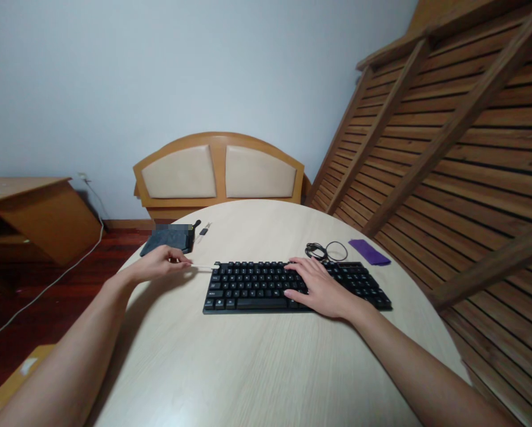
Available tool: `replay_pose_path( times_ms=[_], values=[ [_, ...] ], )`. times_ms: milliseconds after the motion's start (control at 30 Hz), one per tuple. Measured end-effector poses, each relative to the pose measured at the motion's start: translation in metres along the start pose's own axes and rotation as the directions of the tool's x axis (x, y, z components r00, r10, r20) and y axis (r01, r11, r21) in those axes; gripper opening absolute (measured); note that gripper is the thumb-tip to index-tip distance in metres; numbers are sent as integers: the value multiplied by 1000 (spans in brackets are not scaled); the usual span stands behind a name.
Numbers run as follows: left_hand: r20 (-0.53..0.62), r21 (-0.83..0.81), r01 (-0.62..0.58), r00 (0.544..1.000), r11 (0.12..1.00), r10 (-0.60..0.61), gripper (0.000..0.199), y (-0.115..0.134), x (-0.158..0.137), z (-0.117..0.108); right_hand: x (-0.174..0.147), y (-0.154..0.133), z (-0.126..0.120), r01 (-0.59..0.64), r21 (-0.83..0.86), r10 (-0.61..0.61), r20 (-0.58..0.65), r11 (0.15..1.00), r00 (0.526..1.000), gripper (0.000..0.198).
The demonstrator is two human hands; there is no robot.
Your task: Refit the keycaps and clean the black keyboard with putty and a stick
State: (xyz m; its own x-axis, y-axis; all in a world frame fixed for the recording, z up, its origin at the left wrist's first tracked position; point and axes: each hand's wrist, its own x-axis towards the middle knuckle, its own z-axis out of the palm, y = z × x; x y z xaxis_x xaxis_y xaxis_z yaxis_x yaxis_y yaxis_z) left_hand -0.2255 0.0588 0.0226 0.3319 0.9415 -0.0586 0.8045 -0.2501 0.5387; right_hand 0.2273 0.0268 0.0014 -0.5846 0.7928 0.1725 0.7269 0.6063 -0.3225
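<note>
A black keyboard (252, 303) lies flat across the middle of the round table. Between its thumb and fingers, my left hand (161, 263) pinches a thin white stick that looks like a cotton swab (201, 267). The white tip of the swab touches the keyboard's upper left corner, by the end key of the top row. My right hand (321, 287) rests on the right half of the keyboard with fingers spread, covering some keys. Behind that hand lies the keyboard's coiled black cable (318, 251).
A folded purple cloth (369, 252) lies at the table's right edge. On the left are a dark pouch (170, 238) and a small black-and-clear item (204, 230). Slatted wooden panels (461, 154) lean at the right; a headboard (221, 169) stands behind the table (257, 367).
</note>
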Motion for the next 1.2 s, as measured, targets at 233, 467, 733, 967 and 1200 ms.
replay_pose_path(
  times_ms=[233, 467, 733, 967, 1200],
  values=[
    [21, -7, -35, 999, 999, 35, 43, 12, 2, 10, 0, 0, 2, 0, -3, -1, -12, 1000, 1000, 60],
    [21, 2, -78, 997, 997, 78, 45, 26, 2, 12, 0, 0, 1, -7, 2, 7, -11, 1000, 1000, 60],
    [-4, 17, 16, 1000, 1000, -16, 46, 7, -1, 3, -1, 0, 1, -3, -6, 3, -16, 1000, 1000, 60],
    [-8, 1, -3, 1000, 1000, 3, 46, 10, 0, 5, 0, 1, 3, 0, -8, -1, -31, 1000, 1000, 59],
    [-52, 24, -106, 993, 994, 108, 40, 24, 2, 9, -1, 2, 6, -4, -17, 3, -52, 1000, 999, 62]
  ],
)
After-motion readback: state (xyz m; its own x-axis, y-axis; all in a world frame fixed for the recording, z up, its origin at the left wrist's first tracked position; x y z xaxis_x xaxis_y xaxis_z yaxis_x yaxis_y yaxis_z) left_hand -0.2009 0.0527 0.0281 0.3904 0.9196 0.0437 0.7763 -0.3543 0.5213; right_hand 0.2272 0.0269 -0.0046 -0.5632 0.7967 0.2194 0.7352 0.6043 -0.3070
